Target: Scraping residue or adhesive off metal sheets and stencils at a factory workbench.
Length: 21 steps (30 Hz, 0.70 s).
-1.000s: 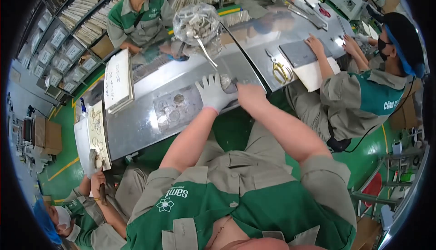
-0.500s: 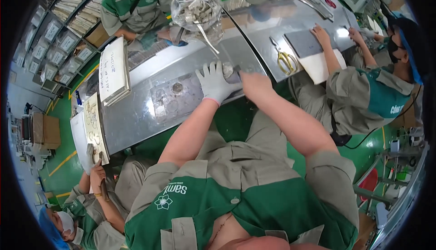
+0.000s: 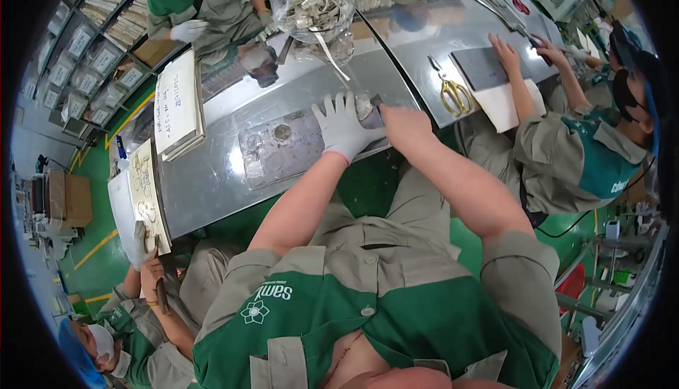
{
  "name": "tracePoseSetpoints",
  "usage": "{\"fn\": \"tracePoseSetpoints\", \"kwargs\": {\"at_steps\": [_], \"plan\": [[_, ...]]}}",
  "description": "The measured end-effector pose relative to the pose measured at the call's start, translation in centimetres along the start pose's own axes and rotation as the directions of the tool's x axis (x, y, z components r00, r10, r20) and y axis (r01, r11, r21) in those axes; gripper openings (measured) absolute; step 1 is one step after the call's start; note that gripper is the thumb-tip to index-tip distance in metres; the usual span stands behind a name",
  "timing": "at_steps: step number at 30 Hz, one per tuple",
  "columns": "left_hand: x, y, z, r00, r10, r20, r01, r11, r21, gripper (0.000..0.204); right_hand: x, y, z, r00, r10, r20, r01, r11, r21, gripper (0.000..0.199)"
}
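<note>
My left hand [image 3: 346, 131], in a white knitted glove, lies flat with fingers spread on the right part of a grey rectangular plate [image 3: 265, 155]. Round marks show on the plate, and a small round metallic piece [image 3: 282, 132] rests on it. Just right of the gloved fingers lies a clear, shiny piece [image 3: 364, 108], perhaps plastic. My bare right hand [image 3: 407, 129] is closed at the plate's right end, close to my left thumb. A dark flat edge [image 3: 375, 100] shows by its knuckles; the rest of what it grips is hidden.
A clear bag of metallic scraps [image 3: 315, 10] stands at the table's far side. Paper stacks [image 3: 177, 109] and a patterned sheet [image 3: 145, 194] lie left. Gold-handled scissors [image 3: 455, 97] lie on the right table, beside a co-worker's hands [image 3: 503, 56]. Other people sit across and at left.
The view has shifted slightly. My hands keep nearly the same place on the plate. The person across has drawn back, with gloved hands now showing.
</note>
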<state>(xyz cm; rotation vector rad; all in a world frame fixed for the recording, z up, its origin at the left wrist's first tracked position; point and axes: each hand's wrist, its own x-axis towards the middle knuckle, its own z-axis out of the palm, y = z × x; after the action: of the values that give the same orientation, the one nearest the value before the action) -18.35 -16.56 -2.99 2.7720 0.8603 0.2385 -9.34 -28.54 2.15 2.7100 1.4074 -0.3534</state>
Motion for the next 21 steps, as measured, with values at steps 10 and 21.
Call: {"fn": "tracePoseSetpoints", "kwargs": {"at_steps": [10, 21], "plan": [[-0.3, -0.1, -0.2, 0.998, -0.034, 0.055, 0.034, 0.999, 0.000, 0.114, 0.8, -0.2, 0.9, 1.000, 0.024, -0.009, -0.025, 1.000, -0.018, 0.050], [-0.4, -0.2, 0.1, 0.999, 0.037, -0.009, -0.037, 0.999, 0.004, 0.115, 0.1, 0.3, 0.9, 0.999, 0.034, 0.034, -0.033, 0.999, -0.017, 0.054]]}}
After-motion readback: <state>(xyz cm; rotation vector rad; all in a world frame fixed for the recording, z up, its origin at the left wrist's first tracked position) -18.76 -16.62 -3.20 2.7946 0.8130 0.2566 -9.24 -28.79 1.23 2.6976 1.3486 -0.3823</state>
